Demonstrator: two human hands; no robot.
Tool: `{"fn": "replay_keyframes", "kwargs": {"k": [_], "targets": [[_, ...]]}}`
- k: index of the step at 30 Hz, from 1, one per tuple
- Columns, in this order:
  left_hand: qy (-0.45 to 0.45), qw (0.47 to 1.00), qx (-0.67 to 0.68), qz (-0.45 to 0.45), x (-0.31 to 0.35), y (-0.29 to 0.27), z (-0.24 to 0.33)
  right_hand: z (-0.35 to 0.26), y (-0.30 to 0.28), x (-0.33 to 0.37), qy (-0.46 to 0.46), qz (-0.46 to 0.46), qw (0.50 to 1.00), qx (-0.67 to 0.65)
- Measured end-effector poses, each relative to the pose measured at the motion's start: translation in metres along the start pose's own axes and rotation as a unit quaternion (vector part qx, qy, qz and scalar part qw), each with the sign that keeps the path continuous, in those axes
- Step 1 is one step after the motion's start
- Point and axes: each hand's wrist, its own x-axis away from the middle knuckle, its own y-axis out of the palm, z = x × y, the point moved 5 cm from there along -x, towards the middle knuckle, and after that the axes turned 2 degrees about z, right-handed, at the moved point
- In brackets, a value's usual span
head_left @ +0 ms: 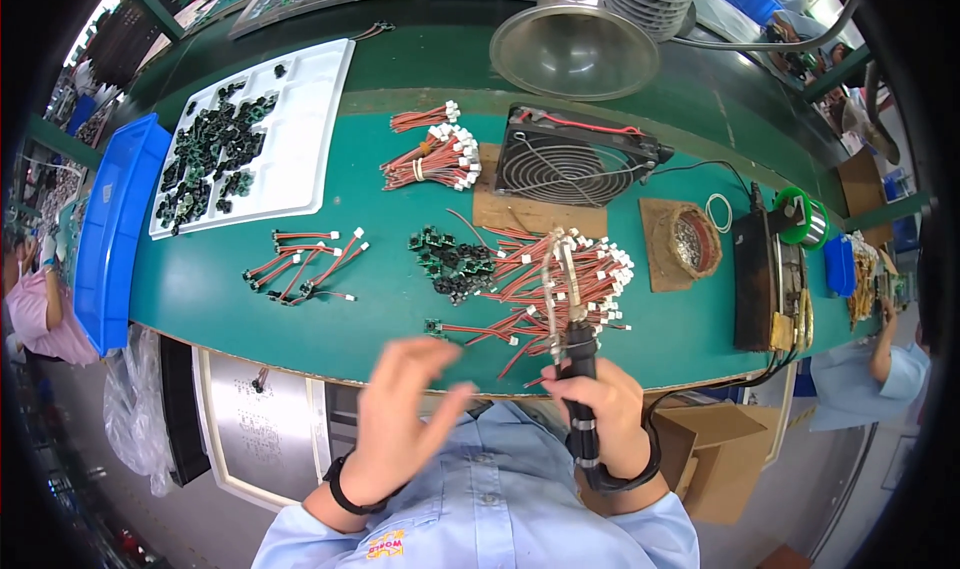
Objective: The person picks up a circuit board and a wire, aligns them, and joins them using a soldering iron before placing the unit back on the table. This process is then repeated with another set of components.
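Observation:
My right hand (618, 414) is wrapped round the black handle of a soldering iron (581, 369), which points away from me and has a clear tube running along it. Its front end overlaps a pile of red-and-black wire leads with white connectors (600, 279); contact cannot be made out. My left hand (400, 409) hovers at the table's front edge, fingers apart and holding nothing. Just beyond it lies a small green circuit board (433, 326) beside a wire lead. A heap of small green-and-black boards (450, 261) sits left of the wire pile.
Wired boards (300, 269) lie on the green mat's left, near a white tray (310, 159) of parts and a blue bin (115, 229). Farther back are bundled leads (440, 159) and a fan (570, 159). Rightward stand a round tin (690, 244), a dark soldering station (755, 279) and a solder spool (803, 219).

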Motion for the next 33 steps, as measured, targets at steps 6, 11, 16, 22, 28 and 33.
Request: {"fn": "replay_keyframes", "kwargs": {"k": [6, 11, 16, 22, 28, 33], "targets": [[0.102, 0.985, 0.038, -0.135, 0.018, 0.033, 0.021, -0.025, -0.004, 0.005, -0.081, -0.020, 0.996, 0.031], [0.032, 0.981, 0.086, -0.170, 0.024, 0.040, 0.013, -0.021, 0.001, 0.017, 0.004, -0.026, 0.999, -0.033], [-0.215, 0.902, 0.295, -0.229, 0.033, 0.046, -0.001, -0.032, 0.003, 0.015, 0.008, -0.090, 0.996, 0.003], [-0.049, 0.867, 0.374, -0.325, 0.088, 0.111, 0.063, -0.014, -0.068, 0.189, 0.169, 0.072, 0.967, 0.176], [0.200, 0.947, 0.194, -0.163, 0.116, 0.027, 0.111, -0.144, -0.072, 0.119, 0.134, 0.122, 0.971, 0.155], [0.256, 0.957, 0.042, -0.131, 0.125, -0.039, 0.106, -0.167, -0.037, 0.090, 0.045, 0.114, 0.990, 0.070]]}}
